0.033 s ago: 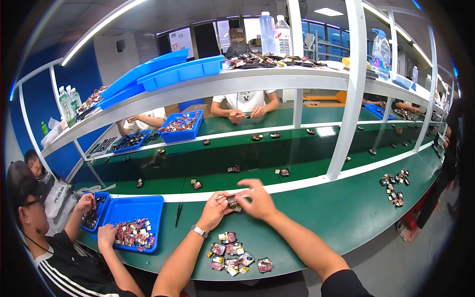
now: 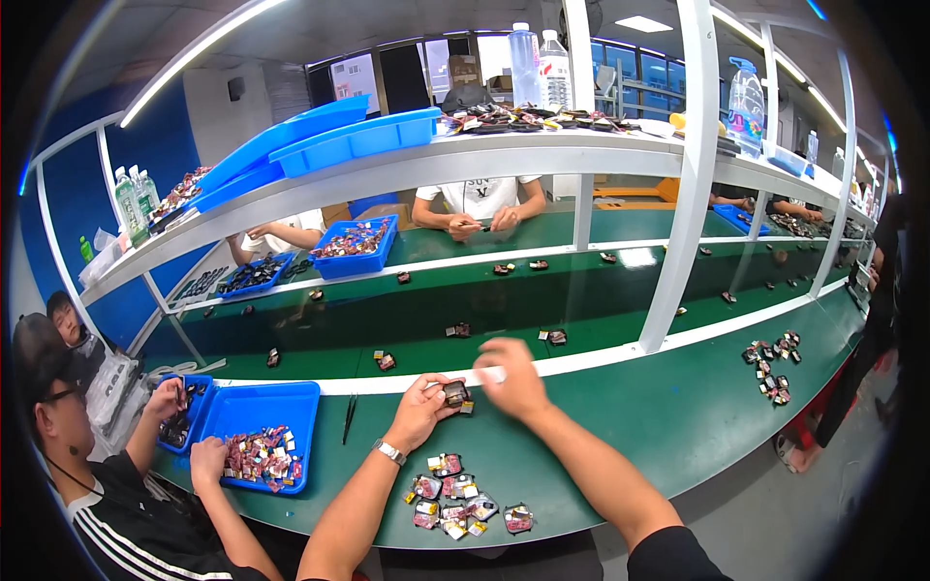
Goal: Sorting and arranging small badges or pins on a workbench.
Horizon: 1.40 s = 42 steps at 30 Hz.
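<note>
Sm. dark case [image 2: 454, 392] is up in L hand [image 2: 418, 414], just above the green surface [image 2: 601, 455], near its far edge. L grip is narrow: thumb + fingers closed on the case, w/ a sm. yellowish tab [image 2: 467, 408] poking out at its lower R corner. Metal-strap watch [image 2: 390, 451] on L wrist.

R hand [image 2: 518, 382] is just R of the case, apart from it, motion-blurred. Whitish patch at its fingertips; can't tell if that's a held pc, nor how wide R grip is.

Nearer the body, between the forearms: loose pile of sm. parts [image 2: 453, 496], clear/dark w/ red + yellow bits; one more part [image 2: 518, 518] lies alone just R of it. Black tweezers [image 2: 350, 419] lie L of L hand, approx. lengthwise. Further L, blue tray [image 2: 257, 402] w/ red, white + yellow pcs [image 2: 263, 457] in its near half; co-worker's hand [image 2: 208, 463] at its L edge. Far R on the surface, another cluster of parts [image 2: 773, 366].

Beyond the white rail [image 2: 562, 366]: dark green strip [image 2: 504, 353] w/ scattered parts. Across it, a person in a white shirt [image 2: 480, 198], both hands together. Overhead, white shelf [image 2: 484, 163] w/ blue trays [image 2: 358, 138] + bottles [image 2: 524, 66].
</note>
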Tool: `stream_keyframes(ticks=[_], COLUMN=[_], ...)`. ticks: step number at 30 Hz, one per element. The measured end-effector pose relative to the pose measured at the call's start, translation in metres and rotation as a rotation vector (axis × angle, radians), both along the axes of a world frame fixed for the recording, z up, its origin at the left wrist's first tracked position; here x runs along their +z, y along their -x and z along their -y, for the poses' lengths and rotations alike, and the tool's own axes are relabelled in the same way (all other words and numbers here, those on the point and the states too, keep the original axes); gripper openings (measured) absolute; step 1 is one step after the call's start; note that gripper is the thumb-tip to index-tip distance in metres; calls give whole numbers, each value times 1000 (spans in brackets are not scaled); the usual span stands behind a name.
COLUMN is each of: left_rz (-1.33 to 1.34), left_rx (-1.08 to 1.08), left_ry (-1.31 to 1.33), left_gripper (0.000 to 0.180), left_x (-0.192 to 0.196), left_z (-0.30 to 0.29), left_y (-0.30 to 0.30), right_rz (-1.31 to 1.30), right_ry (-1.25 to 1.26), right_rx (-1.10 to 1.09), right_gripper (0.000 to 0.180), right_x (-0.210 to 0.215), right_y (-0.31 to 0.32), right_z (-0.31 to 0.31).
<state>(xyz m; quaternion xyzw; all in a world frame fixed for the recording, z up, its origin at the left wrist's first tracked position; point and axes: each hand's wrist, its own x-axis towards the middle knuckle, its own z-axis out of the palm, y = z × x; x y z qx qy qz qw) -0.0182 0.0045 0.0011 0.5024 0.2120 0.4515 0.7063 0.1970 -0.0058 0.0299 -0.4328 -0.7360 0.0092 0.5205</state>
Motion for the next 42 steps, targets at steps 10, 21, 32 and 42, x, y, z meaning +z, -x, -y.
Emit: stream_keyframes(ticks=[10, 21, 32, 42], left_rz=[77, 108, -34, -146], left_rx=[-52, 55, 43, -50], left_ry=[17, 20, -33, -109], left_gripper=[20, 21, 19, 9], left_x=[1, 1, 0, 8], left_z=[-5, -6, 0, 3], left_y=[-9, -1, -7, -7], right_rz=[182, 318, 205, -44], right_ry=[377, 409, 85, 299], right_rx=[-709, 42, 145, 245], right_gripper=[41, 36, 18, 10], right_x=[-48, -11, 1, -7], right_y=[-121, -23, 25, 12], right_z=[-70, 53, 27, 22])
